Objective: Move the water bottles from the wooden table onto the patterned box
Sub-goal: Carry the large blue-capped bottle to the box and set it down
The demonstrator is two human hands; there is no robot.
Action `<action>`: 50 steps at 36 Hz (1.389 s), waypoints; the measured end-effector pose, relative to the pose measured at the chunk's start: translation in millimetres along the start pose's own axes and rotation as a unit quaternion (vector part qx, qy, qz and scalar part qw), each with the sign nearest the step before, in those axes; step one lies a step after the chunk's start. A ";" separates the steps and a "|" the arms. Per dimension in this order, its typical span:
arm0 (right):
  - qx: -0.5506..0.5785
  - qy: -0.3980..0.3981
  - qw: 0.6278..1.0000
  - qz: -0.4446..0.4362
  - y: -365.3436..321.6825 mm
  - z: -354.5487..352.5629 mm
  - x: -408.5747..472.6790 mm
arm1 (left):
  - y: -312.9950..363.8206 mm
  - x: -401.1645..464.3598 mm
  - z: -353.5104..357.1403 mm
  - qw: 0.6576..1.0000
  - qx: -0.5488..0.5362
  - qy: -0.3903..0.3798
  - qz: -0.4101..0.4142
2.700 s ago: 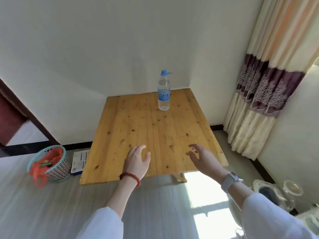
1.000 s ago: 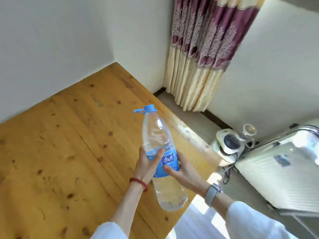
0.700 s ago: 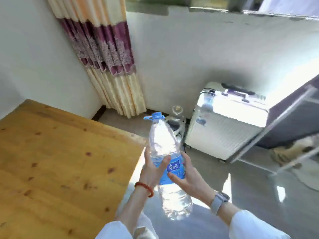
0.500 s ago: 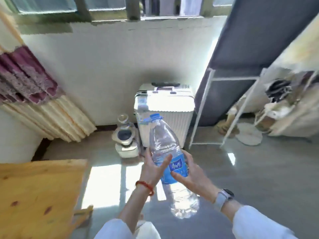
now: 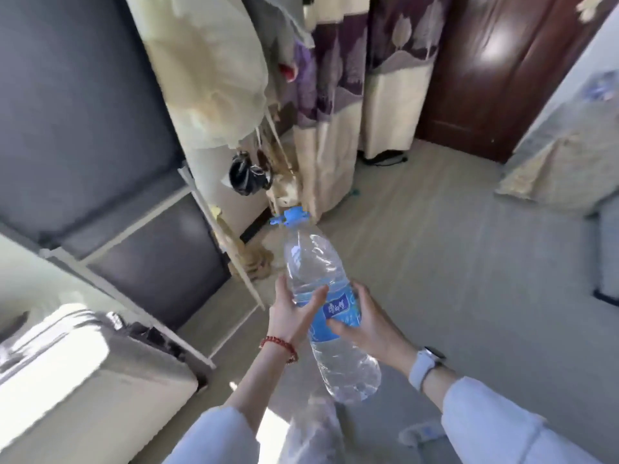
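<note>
A large clear water bottle [image 5: 315,269] with a blue cap and blue label is held in the air over the floor, tilted a little with its cap away from me. My left hand [image 5: 288,313] grips its left side at the label. My right hand [image 5: 368,324] grips the right side of the label. At the far right a patterned box [image 5: 566,162] stands blurred, with what looks like another bottle [image 5: 601,87] on top. The wooden table is out of view.
A white suitcase [image 5: 67,373] lies at lower left beside a white-framed grey rack [image 5: 140,182]. Cream clothing [image 5: 214,78] and a patterned curtain [image 5: 338,95] hang ahead. A dark wooden door [image 5: 495,61] stands behind. Grey floor [image 5: 452,262] stretches toward the box.
I picked the bottle up from the wooden table with both hands and turned right. The table, curtain corner and suitcase slid out leftward; the door and patterned box came into view.
</note>
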State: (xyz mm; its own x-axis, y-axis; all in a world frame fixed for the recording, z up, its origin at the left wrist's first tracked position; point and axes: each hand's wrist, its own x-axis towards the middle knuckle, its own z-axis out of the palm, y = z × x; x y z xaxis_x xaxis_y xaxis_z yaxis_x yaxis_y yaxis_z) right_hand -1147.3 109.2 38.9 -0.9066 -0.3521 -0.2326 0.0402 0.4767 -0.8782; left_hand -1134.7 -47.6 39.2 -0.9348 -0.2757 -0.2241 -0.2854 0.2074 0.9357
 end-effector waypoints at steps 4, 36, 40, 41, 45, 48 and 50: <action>0.027 0.054 0.998 0.030 13.0 -67.1 50.0 | 42.0 75.8 60.5 0.998 -0.003 -0.055 0.006; 0.154 0.375 0.904 0.136 269.0 -741.8 231.2 | 345.0 397.3 785.7 0.912 0.071 -0.398 0.065; 0.165 0.379 0.899 0.146 304.6 -820.7 275.4 | 370.8 451.4 869.2 0.907 0.067 -0.411 0.060; 0.164 0.382 0.897 0.149 313.5 -841.7 287.6 | 377.8 465.9 890.8 0.906 0.062 -0.414 0.060; 0.168 0.392 0.891 0.156 339.9 -929.4 335.7 | 410.7 523.6 974.9 0.900 0.055 -0.428 0.062; 0.176 0.404 0.886 0.146 355.5 -995.9 366.1 | 441.3 562.1 1036.3 0.894 0.048 -0.440 0.067; 0.191 0.411 0.879 0.146 365.6 -1036.1 382.7 | 463.4 581.2 1072.9 0.888 0.059 -0.452 0.063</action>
State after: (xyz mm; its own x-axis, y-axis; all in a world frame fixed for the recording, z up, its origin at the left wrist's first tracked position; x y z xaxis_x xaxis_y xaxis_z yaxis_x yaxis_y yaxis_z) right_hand -1914.8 983.2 61.9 -0.8248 0.5169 -0.2293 0.3181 0.0889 -0.9439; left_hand -2037.1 895.4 50.2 -0.7339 0.6107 -0.2975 -0.1377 0.2951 0.9455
